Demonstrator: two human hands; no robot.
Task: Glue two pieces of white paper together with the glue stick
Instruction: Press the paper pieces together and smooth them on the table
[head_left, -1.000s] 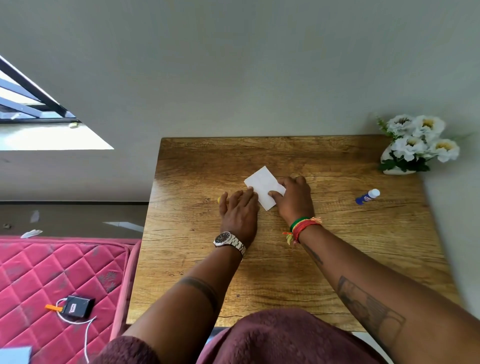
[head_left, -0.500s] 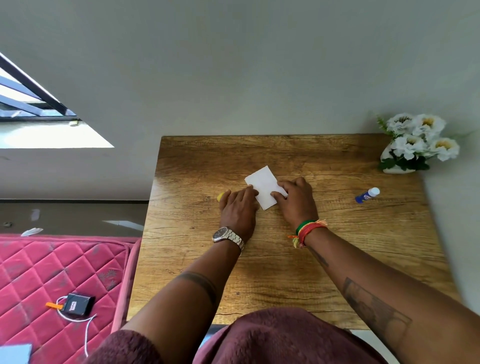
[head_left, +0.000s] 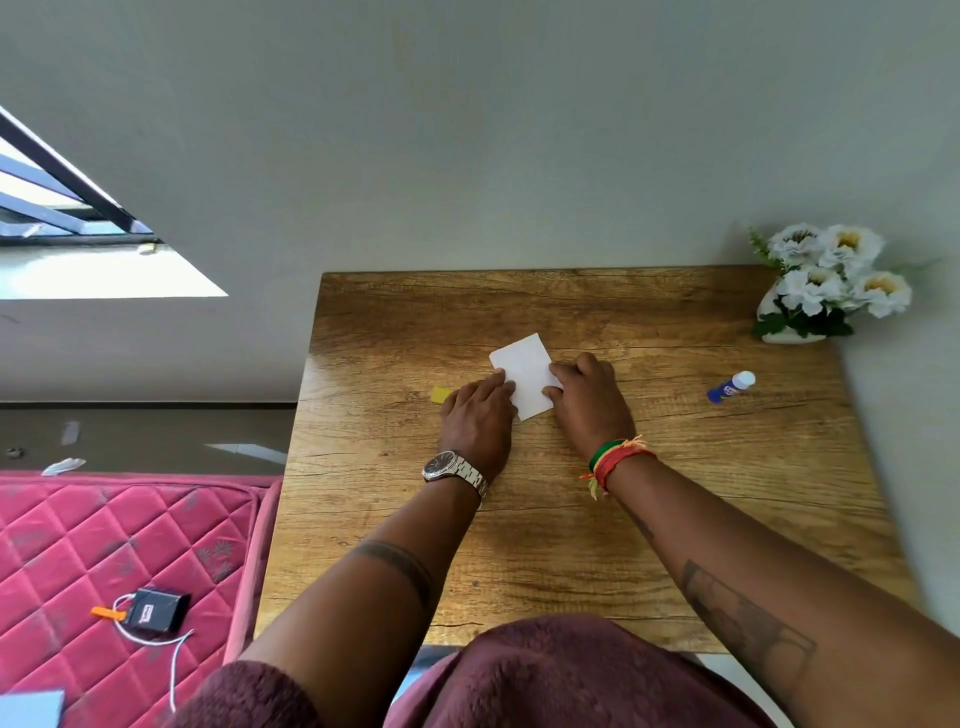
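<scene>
A small white paper rectangle (head_left: 525, 370) lies tilted on the wooden table (head_left: 571, 545). Whether it is one sheet or two stacked I cannot tell. My left hand (head_left: 480, 418), with a metal watch on the wrist, lies flat with its fingertips on the paper's left edge. My right hand (head_left: 589, 402), with a red and green wristband, presses its fingers on the paper's right side. The blue glue stick (head_left: 731, 386) with a white cap lies on its side far to the right, touched by neither hand.
A small yellow piece (head_left: 440, 394) peeks out left of my left hand. White flowers in a white vase (head_left: 826, 283) stand at the table's back right corner. A pink quilted mattress (head_left: 104, 571) with a black device (head_left: 156, 609) and white cable lies to the left.
Both hands have stayed on the paper, sliding slightly over it. The paper keeps its place and the glue stick has not moved.
</scene>
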